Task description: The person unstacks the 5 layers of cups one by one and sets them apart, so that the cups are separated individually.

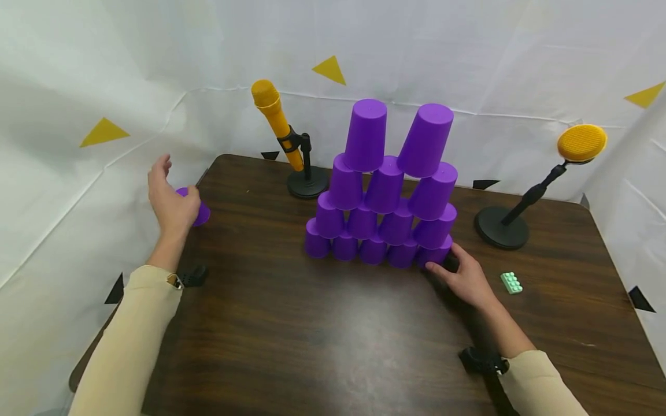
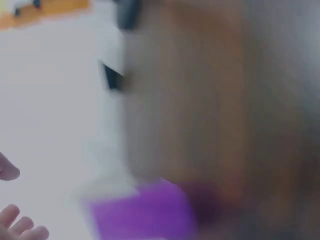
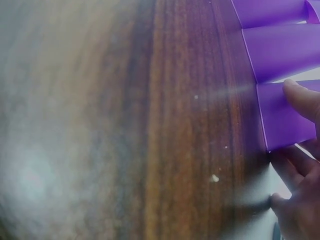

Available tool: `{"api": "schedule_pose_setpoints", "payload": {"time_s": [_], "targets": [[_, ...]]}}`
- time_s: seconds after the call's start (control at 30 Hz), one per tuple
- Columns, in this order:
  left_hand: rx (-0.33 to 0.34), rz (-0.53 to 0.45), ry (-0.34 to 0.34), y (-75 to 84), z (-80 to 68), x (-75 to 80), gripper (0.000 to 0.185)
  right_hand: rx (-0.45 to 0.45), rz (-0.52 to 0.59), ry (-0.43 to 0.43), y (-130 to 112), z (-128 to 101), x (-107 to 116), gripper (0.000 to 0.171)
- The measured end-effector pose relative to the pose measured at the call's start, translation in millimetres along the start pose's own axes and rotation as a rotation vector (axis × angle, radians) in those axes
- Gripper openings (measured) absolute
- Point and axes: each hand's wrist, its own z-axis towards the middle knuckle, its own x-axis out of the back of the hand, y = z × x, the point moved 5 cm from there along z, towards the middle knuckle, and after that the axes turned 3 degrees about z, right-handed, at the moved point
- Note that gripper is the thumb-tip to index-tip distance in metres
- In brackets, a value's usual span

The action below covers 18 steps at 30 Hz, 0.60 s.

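Purple cups stand upside down in a four-row stack, with two cups on top. At the bottom right corner, my right hand holds the end cup of the lowest row, its thumb on the near side and the other fingers round the outer side. Over at the table's left edge, my left hand is raised with its thumb and fingers spread. Beyond that hand in the head view, a loose purple cup shows partly hidden; the left wrist view has this cup blurred, apart from the fingertips.
Behind the stack on the left, a yellow microphone leans in a black stand. To the right stands a yellow round-headed device on a black base. A mint green toy brick lies right of my right hand. White sheeting surrounds the brown table.
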Motion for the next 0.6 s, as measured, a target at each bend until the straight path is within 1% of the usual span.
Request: {"api": "schedule_pose_setpoints", "payload": {"time_s": [0.07, 0.1, 0.13, 0.17, 0.27, 0.33, 0.4, 0.47, 0.53, 0.6], "targets": [[-0.094, -0.073, -0.006, 44.0, -0.8, -0.8, 0.063, -0.001, 0.002, 0.003, 0.2, 0.1, 0.5, 0.066], [-0.143, -0.106, -0.025, 68.2, -2.5, -1.7, 0.060, -0.001, 0.002, 0.005, 0.3, 0.3, 0.7, 0.066], [-0.184, -0.147, -0.060, 92.8, -5.7, -2.5, 0.059, 0.000, 0.003, 0.005, 0.4, 0.2, 0.5, 0.066], [-0.224, -0.196, -0.103, 117.7, -10.0, -3.6, 0.058, 0.001, 0.004, 0.005, 0.6, 0.3, 0.1, 0.065], [-0.316, -0.324, -0.262, 189.7, -28.0, -7.6, 0.057, 0.005, 0.004, 0.009, 0.7, 0.8, 0.2, 0.065], [-0.359, -0.397, -0.374, 229.7, -41.3, -10.4, 0.059, 0.005, 0.003, 0.011, 0.8, 1.5, 0.5, 0.065], [-0.380, -0.448, -0.470, 261.0, -53.2, -13.2, 0.061, 0.008, 0.005, 0.015, 0.3, 1.9, 0.4, 0.065], [-0.374, -0.472, -0.565, 283.2, -62.9, -17.3, 0.064, 0.008, 0.005, 0.017, -0.1, 2.0, 0.3, 0.064], [-0.366, -0.470, -0.632, 296.1, -69.3, -24.0, 0.066, 0.006, 0.005, 0.014, -0.5, 1.7, -0.3, 0.064], [-0.368, -0.457, -0.679, 304.7, -74.3, -31.0, 0.069, 0.002, 0.003, 0.009, -0.8, 1.0, -1.4, 0.064]]}}
